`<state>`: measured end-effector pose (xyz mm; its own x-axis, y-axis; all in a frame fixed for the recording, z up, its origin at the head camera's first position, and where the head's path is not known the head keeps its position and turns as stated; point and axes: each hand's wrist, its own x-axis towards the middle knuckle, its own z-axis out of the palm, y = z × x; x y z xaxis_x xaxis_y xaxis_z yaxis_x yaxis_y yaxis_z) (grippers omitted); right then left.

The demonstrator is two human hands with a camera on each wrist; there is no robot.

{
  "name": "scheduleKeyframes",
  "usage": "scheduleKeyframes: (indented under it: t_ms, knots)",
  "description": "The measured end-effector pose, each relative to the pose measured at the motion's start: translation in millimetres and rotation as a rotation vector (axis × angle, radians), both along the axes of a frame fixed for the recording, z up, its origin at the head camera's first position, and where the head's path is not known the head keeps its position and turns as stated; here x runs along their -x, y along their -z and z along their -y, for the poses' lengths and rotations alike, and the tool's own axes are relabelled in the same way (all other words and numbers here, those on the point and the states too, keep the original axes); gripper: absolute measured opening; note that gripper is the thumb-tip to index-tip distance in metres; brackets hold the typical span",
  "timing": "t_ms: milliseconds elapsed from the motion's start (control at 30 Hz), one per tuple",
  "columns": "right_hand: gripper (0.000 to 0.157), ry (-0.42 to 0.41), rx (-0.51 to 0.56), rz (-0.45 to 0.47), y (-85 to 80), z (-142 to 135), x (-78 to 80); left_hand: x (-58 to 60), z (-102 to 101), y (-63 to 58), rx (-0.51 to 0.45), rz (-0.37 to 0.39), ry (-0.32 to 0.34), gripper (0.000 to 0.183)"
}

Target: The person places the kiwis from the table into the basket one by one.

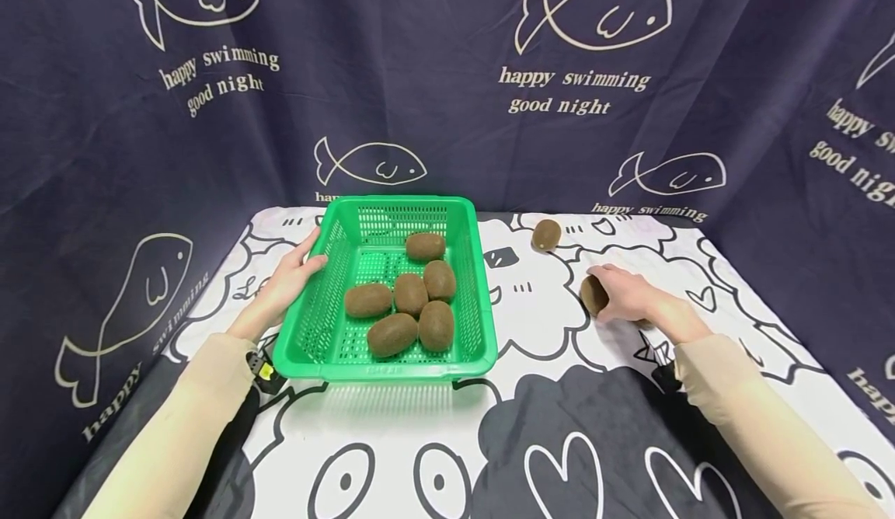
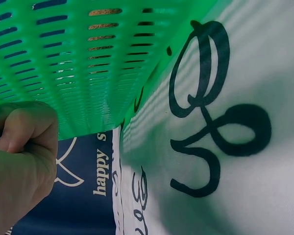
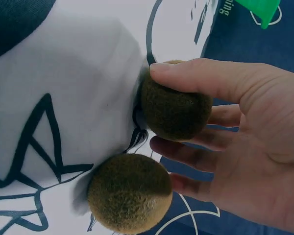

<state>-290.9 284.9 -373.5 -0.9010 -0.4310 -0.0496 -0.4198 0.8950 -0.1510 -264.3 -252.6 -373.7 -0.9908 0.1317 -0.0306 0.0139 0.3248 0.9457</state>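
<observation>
My left hand (image 1: 287,276) grips the left rim of a green plastic basket (image 1: 384,370), thumb over the edge; the left wrist view shows this hand (image 2: 27,132) against the slotted side wall. Several brown kiwis (image 1: 368,300) lie in the basket. To the right, my right hand (image 1: 627,294) holds a kiwi (image 1: 593,295) between thumb and fingers, close over the cloth. The right wrist view shows that held kiwi (image 3: 176,105) and a second kiwi (image 3: 130,193) beside the little finger, mostly hidden under the hand in the head view.
Another kiwi (image 1: 546,235) lies near the back of the table, right of the basket. A white cloth with black cartoon drawings (image 1: 524,317) covers the tabletop. A dark blue curtain (image 1: 447,76) with fish prints hangs behind and at the sides.
</observation>
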Motion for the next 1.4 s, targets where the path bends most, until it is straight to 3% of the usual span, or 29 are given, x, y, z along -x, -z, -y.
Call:
scheduleKeyframes:
  t_ms: [600, 1100, 1400]
  knots:
    - [0.078, 0.038, 0.057, -0.115, -2.3, 9.6, 1.8, -1.0, 1.1, 0.8, -0.035, -0.012, 0.012, 0.064]
    - [0.076, -0.001, 0.196, -0.301, -28.2, 24.9, 2.1, 1.1, 1.9, 2.9, -0.044, -0.022, 0.014, 0.065]
    - [0.073, -0.025, 0.216, -0.344, -35.0, 35.9, 0.6, 1.0, 1.7, 2.4, -0.043, -0.028, 0.018, 0.065]
